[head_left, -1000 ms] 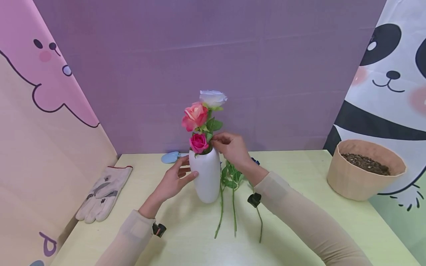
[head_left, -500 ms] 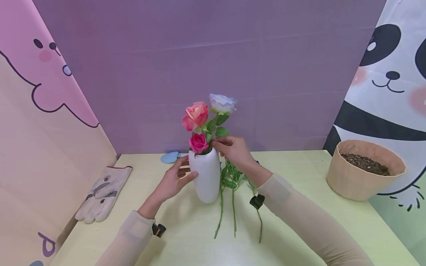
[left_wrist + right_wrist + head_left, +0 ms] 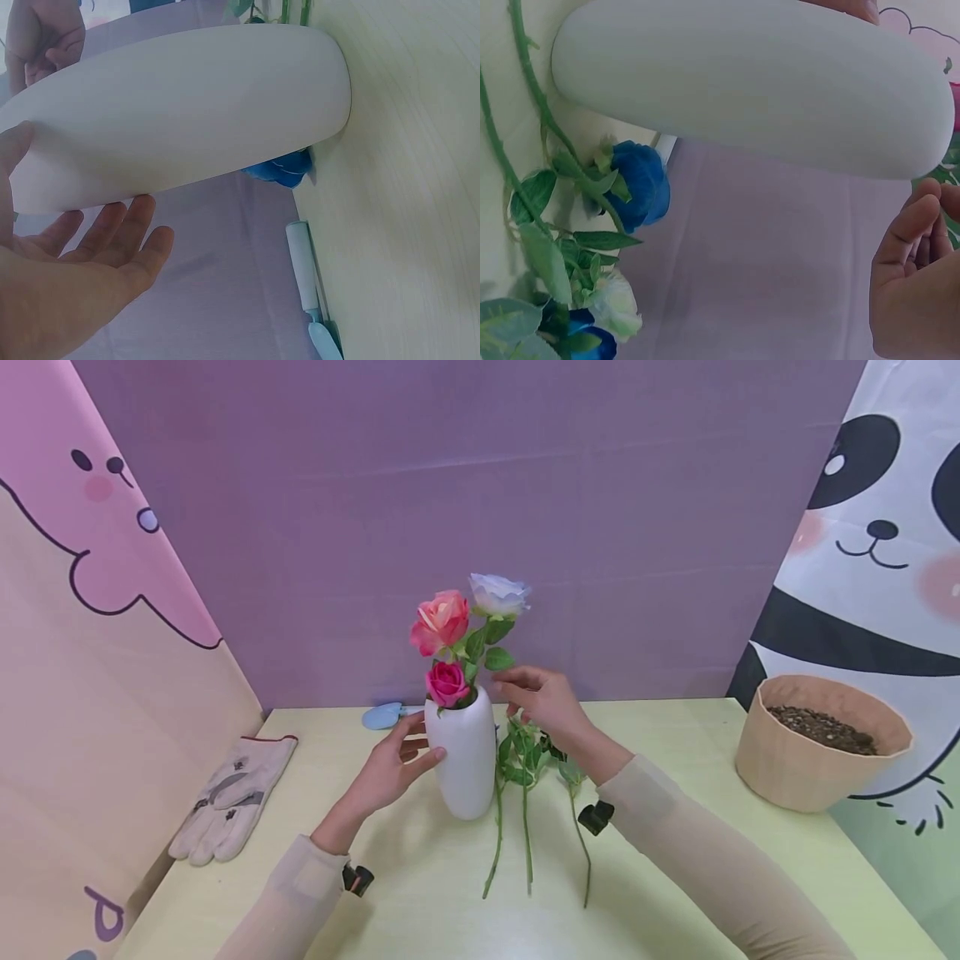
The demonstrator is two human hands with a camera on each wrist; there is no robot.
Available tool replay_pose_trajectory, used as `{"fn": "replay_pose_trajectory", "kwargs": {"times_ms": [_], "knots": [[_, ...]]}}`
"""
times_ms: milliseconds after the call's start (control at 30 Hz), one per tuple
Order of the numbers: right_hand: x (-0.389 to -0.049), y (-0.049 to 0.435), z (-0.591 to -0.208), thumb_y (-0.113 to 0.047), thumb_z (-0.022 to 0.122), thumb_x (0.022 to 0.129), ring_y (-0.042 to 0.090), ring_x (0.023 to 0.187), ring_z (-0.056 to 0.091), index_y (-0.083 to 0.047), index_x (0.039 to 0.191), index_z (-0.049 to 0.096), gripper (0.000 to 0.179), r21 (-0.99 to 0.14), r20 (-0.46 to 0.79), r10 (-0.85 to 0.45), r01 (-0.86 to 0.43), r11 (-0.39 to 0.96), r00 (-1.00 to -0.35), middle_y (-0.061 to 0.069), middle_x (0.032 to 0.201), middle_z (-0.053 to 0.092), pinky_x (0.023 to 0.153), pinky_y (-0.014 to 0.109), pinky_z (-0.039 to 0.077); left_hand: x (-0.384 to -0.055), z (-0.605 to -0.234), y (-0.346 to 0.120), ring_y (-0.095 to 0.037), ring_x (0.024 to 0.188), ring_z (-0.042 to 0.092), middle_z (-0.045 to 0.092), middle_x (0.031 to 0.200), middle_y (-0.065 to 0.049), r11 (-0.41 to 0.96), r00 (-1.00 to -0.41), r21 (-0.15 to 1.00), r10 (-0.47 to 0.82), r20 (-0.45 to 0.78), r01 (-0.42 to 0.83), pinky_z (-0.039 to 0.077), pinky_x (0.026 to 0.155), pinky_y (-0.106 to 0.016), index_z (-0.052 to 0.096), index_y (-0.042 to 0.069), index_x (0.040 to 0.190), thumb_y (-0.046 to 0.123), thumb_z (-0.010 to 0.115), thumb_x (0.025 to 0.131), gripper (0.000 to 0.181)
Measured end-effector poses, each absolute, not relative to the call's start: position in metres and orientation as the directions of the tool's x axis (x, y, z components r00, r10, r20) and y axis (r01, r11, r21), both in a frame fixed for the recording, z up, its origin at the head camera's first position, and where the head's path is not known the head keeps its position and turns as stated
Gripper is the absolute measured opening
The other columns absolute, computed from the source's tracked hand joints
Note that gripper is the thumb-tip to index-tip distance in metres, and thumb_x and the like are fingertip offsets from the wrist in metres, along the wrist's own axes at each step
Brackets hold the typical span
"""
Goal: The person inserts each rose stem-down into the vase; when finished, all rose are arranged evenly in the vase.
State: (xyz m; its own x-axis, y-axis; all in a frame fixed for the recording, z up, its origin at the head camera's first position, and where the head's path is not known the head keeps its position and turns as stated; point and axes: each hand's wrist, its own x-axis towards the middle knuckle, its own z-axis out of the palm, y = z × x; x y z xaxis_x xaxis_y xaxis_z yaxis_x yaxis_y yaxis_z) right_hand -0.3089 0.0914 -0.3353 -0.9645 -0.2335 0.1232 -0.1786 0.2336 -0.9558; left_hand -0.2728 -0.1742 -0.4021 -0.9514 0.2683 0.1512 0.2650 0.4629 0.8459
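Observation:
A white vase (image 3: 465, 760) stands upright on the table. It holds a coral rose (image 3: 440, 622), a magenta rose (image 3: 447, 683) and a white rose (image 3: 500, 594), which leans right. My left hand (image 3: 384, 768) holds the vase's left side, thumb in front and fingers round the back. Beside the rim on the right is my right hand (image 3: 546, 700), loosely bent and apart from the stems, with nothing visible in its fingers. Right of the vase lie several stems (image 3: 527, 827); the right wrist view shows a blue rose (image 3: 641, 184) and a pale rose (image 3: 615, 304) among them.
Behind the vase lies a light-blue trowel (image 3: 383, 716). A pair of work gloves (image 3: 234, 797) is at the table's left edge. At the right stands a tan pot (image 3: 795, 760) with dark soil. A purple cloth backdrop (image 3: 525, 527) rises behind the table.
The white rose has tilted from above the coral rose to the right. My right hand has let go of its stem and drawn back rightward. My left hand keeps its hold on the vase.

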Motion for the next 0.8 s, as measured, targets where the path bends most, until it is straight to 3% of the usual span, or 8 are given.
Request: {"fn": "replay_pose_trajectory", "kwargs": {"times_ms": [167,333,800], "knots": [[-0.307,0.103,-0.335,-0.031,0.065,0.098,0.015,0.076,0.067,-0.013,0.125,0.067,0.033,-0.958,0.095,-0.233,-0.153,0.243,-0.968,0.004,0.111,0.071,0.063,0.026,0.054,-0.273,-0.401,-0.174,-0.036,0.132,0.055,0.052,0.144,-0.011,0.467,-0.952,0.844,0.268,0.148,0.263,0.044,0.113,-0.053,0.036,0.018,0.151,0.043,0.069,0.093,0.072],[-0.305,0.116,-0.339,-0.034,0.065,0.098,0.015,0.079,0.068,-0.015,0.122,0.068,0.031,-0.955,0.072,-0.219,-0.13,0.267,-0.973,-0.004,0.102,0.07,0.067,0.029,0.056,-0.273,-0.4,-0.174,-0.038,0.133,0.053,0.051,0.145,-0.012,0.453,-0.951,0.853,0.272,0.146,0.26,0.043,0.113,-0.055,0.036,0.018,0.151,0.043,0.07,0.092,0.072],[-0.303,0.148,-0.369,-0.034,0.065,0.098,0.023,0.085,0.07,-0.011,0.123,0.065,0.035,-0.957,0.033,-0.217,-0.094,0.274,-0.976,0.002,0.102,0.071,0.07,0.034,0.058,-0.272,-0.403,-0.174,-0.041,0.134,0.051,0.049,0.146,-0.011,0.446,-0.947,0.855,0.287,0.145,0.266,0.044,0.113,-0.054,0.033,0.018,0.153,0.043,0.069,0.093,0.074]]}}
